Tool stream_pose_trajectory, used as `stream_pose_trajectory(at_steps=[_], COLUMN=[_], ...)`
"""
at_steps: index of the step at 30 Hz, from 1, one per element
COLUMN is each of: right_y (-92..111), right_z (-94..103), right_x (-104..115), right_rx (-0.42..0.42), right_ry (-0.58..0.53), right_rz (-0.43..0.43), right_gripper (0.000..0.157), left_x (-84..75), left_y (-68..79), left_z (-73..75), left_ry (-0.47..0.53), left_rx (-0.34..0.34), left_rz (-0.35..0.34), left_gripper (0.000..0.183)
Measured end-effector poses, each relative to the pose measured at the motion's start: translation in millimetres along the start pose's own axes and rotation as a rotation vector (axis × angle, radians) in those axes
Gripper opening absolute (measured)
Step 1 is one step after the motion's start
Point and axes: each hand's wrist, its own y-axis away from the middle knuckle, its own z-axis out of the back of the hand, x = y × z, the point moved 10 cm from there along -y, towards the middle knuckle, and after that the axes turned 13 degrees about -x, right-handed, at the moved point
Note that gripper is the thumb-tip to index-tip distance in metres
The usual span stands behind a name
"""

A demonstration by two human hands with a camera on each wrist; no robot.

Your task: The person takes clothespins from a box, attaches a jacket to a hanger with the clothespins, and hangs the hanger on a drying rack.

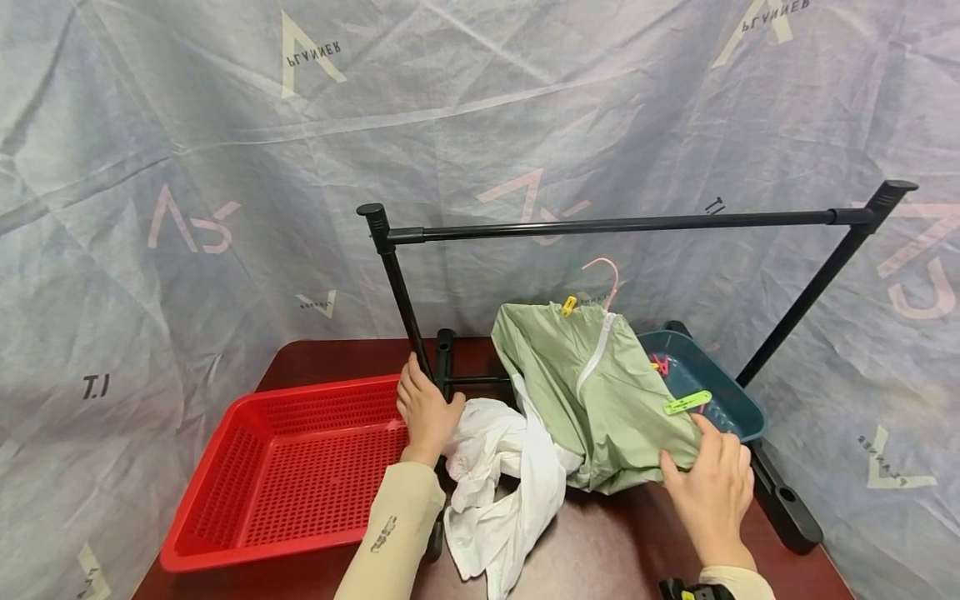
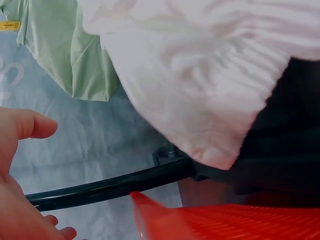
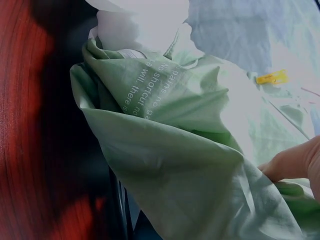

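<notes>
A light green zip-up garment (image 1: pixel 585 392) with a white zip is on a hanger, whose pink hook (image 1: pixel 613 279) shows below the rack's bar. A yellow clip (image 1: pixel 569 306) sits at its top edge and a lime green clip (image 1: pixel 687 402) at its right side. My right hand (image 1: pixel 712 479) pinches the garment's lower right edge between thumb and fingers. White fabric (image 1: pixel 517 467) with an elastic cuff (image 2: pixel 250 75) hangs and bunches left of the green part. My left hand (image 1: pixel 429 408), fingers spread, is at the rack's left post (image 1: pixel 401 292), thumb beside the white fabric.
A black rack with a horizontal bar (image 1: pixel 622 226) stands over the dark red table (image 1: pixel 330 358). At the left is a red perforated basket (image 1: pixel 300 483). Behind the garment at the right, a blue basin (image 1: pixel 720 392) holds pink clips (image 1: pixel 660 365). A printed grey sheet (image 1: pixel 225 125) hangs behind.
</notes>
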Motion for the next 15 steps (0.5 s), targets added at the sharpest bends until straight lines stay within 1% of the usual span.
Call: stream_pose_trajectory(at_steps=[6, 10, 15], right_y=[0.4, 0.8, 1.2], right_z=[-0.7, -1.1, -1.1], right_x=[-0.6, -1.4, -1.7], right_rx=[0.012, 0.02, 0.023], right_ry=[0.0, 0.0, -0.003], right_rz=[-0.01, -0.019, -0.019], right_gripper=[0.07, 0.07, 0.07], left_x=[-4.3, -7.6, -14.4], left_y=[-13.0, -21.9, -30.4], left_z=[4.8, 8.8, 13.4], left_ry=[0.004, -0.003, 0.017], left_rx=[-0.019, -0.039, -0.051], left_rz=[0.001, -0.014, -0.028], left_gripper=[0.096, 0.094, 0.092])
